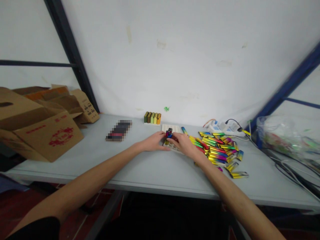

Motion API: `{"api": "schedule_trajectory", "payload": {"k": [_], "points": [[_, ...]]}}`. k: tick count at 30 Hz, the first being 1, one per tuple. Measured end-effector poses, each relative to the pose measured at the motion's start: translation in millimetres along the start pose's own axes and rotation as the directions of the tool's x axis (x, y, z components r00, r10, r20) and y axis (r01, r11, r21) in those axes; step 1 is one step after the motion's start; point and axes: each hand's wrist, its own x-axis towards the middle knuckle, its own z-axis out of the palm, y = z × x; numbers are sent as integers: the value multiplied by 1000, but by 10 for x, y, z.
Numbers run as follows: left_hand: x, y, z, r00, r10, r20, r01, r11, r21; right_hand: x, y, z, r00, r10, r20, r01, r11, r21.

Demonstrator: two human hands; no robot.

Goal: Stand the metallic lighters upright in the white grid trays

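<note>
A white slotted tray [171, 127] lies on the table in front of me. Near its left side stand a few shiny lighters [169, 133] with dark tops. My left hand [154, 141] curves around the tray's left front corner, its thumb along the front and its fingertips beside the lighters. My right hand [184, 143] reaches over the tray from the right, fingers closed at the lighters; its fingertips are partly hidden. Right of this hand a loose pile of metallic lighters [217, 151] in gold, red, green and blue is spread out.
A block of upright green, yellow and orange lighters [152, 118] stands against the wall. Open cardboard boxes [50, 133] fill the left side, with a blurred dark item [119, 130] nearby. A power strip [226, 128] with cables and a plastic bag [282, 133] lie at right.
</note>
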Motion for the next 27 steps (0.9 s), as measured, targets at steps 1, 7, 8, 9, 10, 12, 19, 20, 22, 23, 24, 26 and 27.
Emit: {"api": "schedule_trajectory", "payload": {"k": [1, 7, 8, 9, 10, 12, 19, 20, 22, 23, 24, 26, 27], "points": [[-2, 1, 0, 1000, -2, 1, 2, 1000, 1, 0, 9, -4, 1000, 5, 17, -5, 1000, -20], [6, 12, 3, 1000, 8, -15, -8, 1000, 8, 13, 16, 35, 993, 60, 106, -42, 986, -163], [9, 14, 3, 1000, 11, -14, -11, 1000, 11, 19, 2, 44, 991, 74, 114, -52, 981, -184], [12, 17, 2, 1000, 12, -10, -12, 1000, 16, 24, -15, 50, 988, 89, 125, -63, 977, -202], [13, 20, 1, 1000, 9, -8, -9, 1000, 20, 27, -32, 51, 985, 103, 137, -72, 975, -212], [12, 26, -4, 1000, 1, -7, 0, 1000, 23, 23, -56, 31, 982, 101, 161, -68, 977, -201], [8, 15, -10, 1000, -27, -9, 27, 999, 23, -37, 258, -302, 995, 89, 43, -79, 980, -183], [9, 12, -11, 1000, -22, -11, 22, 999, 23, -52, 375, -365, 992, 128, -12, -127, 967, -219], [12, 6, -13, 1000, -21, -12, 21, 999, 27, -101, 645, -478, 976, 198, -93, -217, 930, -298], [14, 3, -15, 1000, -24, -11, 25, 999, 29, -138, 787, -525, 965, 232, -120, -258, 910, -324], [16, 1, -17, 1000, -28, -10, 29, 999, 30, -181, 925, -565, 954, 267, -134, -298, 891, -342], [21, -5, -19, 999, -33, -3, 33, 999, 29, -278, 1166, -624, 930, 341, -134, -366, 850, -379], [24, -8, -20, 999, -33, -1, 33, 999, 27, -324, 1260, -646, 921, 373, -109, -385, 836, -391]]}}
